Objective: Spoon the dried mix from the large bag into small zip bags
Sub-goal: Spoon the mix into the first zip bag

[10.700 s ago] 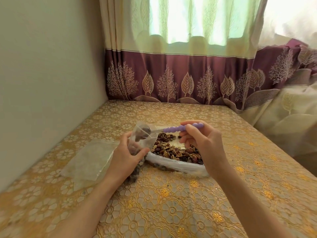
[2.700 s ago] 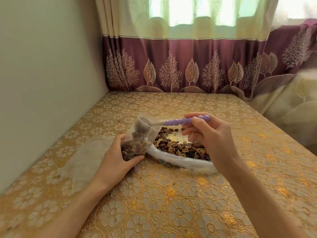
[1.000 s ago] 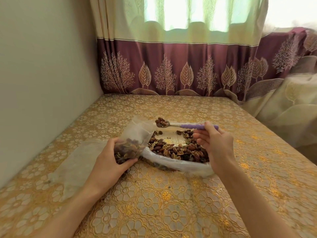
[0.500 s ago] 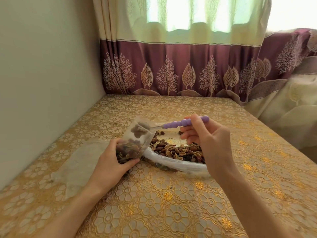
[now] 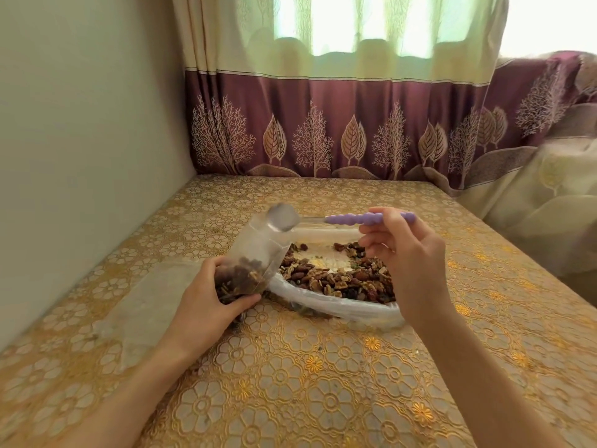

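Dried mix: nuts and dark fruit (image 5: 339, 278) piled in the large bag, and a smaller heap already down in the small zip bag.
Large bag: one, clear plastic (image 5: 339, 310), lying open on the table right in front of the person, its rim rolled back around the mix.
Small zip bag: one in hand (image 5: 255, 253), held tilted with its mouth up, leaning against the large bag's left edge, the bottom part filled.
Spare bags: flat clear plastic (image 5: 145, 302) lies on the cloth to the left of the left hand; how many sheets, I cannot tell.
Spoon: one, purple beaded handle (image 5: 355, 218), metal bowl sitting at the mouth of the small zip bag, and the bowl looks empty.
Left hand: wrapped (image 5: 206, 302) around the lower part of the small zip bag, thumb across the front, fingers curled behind, gripping it firmly.
Right hand: up over the large bag (image 5: 407, 253), thumb and fingers pinching the far end of the spoon handle, the other fingers loosely curled below.
Table: one broad surface under a gold cloth (image 5: 307, 383) with a raised flower pattern.
Room: plain wall (image 5: 80, 124) close on the left; along the back, a curtain (image 5: 323, 124) cream above and maroon below with trees and leaves, daylight glowing through the top.
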Available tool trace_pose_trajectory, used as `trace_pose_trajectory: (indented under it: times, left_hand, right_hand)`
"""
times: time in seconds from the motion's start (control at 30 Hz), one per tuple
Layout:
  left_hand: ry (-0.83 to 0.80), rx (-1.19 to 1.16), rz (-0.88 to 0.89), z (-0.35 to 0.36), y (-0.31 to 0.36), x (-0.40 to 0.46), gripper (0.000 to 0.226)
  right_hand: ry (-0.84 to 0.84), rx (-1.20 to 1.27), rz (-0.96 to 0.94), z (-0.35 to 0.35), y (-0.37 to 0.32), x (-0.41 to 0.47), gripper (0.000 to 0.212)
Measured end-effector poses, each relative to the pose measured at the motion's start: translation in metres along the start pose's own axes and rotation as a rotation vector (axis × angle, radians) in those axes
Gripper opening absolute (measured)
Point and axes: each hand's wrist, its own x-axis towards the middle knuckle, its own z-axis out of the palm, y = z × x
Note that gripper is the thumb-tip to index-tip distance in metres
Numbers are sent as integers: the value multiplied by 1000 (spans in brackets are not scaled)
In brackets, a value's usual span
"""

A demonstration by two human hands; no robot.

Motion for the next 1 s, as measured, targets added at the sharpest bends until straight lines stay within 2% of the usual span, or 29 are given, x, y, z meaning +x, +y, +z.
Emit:
trace_pose_trajectory:
  times: [0.13,0.33,0.57,0.7,1.0]
  left_hand:
    - [-8,4,3,-1,1,0,58]
    - [-6,20,18,0,0,0,57]
    - [-3,16,25,0,0,0,57]
    - [-1,25,31,0,-1,0,58]
    - [8,38,39,0,0,-1,57]
  right_hand:
    - [225,-80,44,-24,11,11,24]
    - [369,-399,-61,-49,25,16,32]
    - [413,-599,-107,-53,34,18,34]
    - [483,-589,-101,-59,35,20,32]
    - [518,-574,-156,-54,39,18,35]
